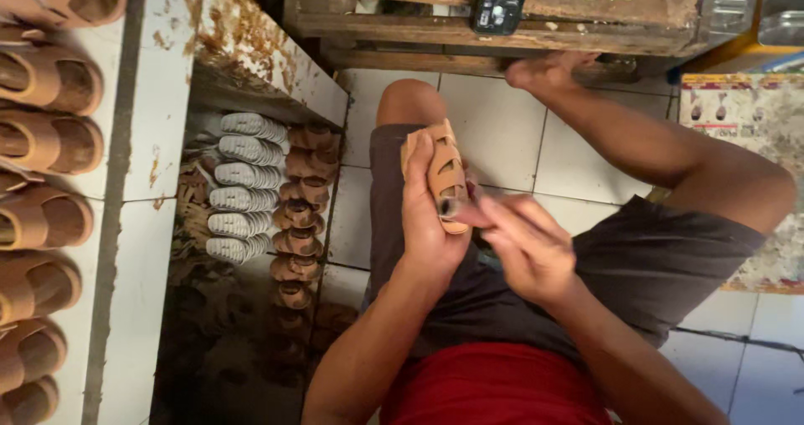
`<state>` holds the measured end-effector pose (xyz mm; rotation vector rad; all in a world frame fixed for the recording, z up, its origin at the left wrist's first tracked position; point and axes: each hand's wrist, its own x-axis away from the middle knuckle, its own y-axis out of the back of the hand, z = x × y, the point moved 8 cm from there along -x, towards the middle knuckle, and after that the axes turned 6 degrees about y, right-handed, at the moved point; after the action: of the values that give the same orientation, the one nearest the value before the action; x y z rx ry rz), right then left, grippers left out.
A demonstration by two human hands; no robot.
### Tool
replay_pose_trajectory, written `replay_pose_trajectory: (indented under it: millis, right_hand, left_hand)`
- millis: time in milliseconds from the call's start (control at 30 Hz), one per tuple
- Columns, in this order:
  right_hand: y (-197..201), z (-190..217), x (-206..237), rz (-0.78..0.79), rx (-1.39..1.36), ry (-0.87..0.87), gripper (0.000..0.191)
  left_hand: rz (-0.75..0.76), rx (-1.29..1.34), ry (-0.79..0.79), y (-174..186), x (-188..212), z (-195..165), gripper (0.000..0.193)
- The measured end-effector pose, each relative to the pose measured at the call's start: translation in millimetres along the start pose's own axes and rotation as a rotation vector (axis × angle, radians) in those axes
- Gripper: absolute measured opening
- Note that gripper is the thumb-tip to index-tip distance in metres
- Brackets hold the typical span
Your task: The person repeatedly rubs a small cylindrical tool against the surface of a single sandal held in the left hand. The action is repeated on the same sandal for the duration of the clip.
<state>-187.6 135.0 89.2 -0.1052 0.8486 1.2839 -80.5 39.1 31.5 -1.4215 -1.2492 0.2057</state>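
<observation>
Left hand [431, 224]: fingers clamped round tan leather strapped sandal upper [444, 178], best kept steady. Right hand [523, 245]: fingers pinched at its lower edge; contents indiscernible.

A row of sandals [46, 149] lies along the surface [138, 249] at the left. Beneath its right edge, soles [243, 186] stand stacked on a shelf, with more sandals [301, 207] just to their right. The person sits on the floor [494, 132], a small sandal [444, 178] above the lap, between the left hand [429, 216] and right hand [523, 245]. A wooden bench [519, 19] stands beyond the knee.
</observation>
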Motion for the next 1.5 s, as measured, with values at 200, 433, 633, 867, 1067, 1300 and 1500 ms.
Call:
replay_pose_trajectory:
  millis: [200, 433, 633, 867, 1067, 1300, 1500]
  right_hand:
    - [5, 0, -14, 0.014, 0.048, 0.071, 0.039]
    - [8, 6, -15, 0.018, 0.129, 0.145, 0.033]
    - [14, -7, -14, 0.013, 0.041, 0.000, 0.035]
    - [5, -5, -9, 0.051, -0.010, 0.016, 0.034]
    - [6, -8, -6, 0.016, -0.003, -0.032, 0.037]
    - [5, -10, -7, 0.080, 0.026, 0.027, 0.037]
    - [8, -12, 6, -0.026, -0.094, 0.052, 0.039]
  left_hand:
    - [0.010, -0.033, -0.029, -10, 3, -6, 0.025]
    - [0.005, 0.009, 0.042, -11, 4, 1, 0.024]
    - [0.020, -0.069, -0.087, -17, 10, -20, 0.024]
    - [-0.046, -0.117, -0.047, -19, 12, -15, 0.026]
    - [-0.044, -0.100, -0.105, -11, 11, -23, 0.024]
    - [-0.110, -0.081, -0.095, -1, 5, -18, 0.021]
    - [-0.037, -0.026, -0.010, -7, 11, -8, 0.024]
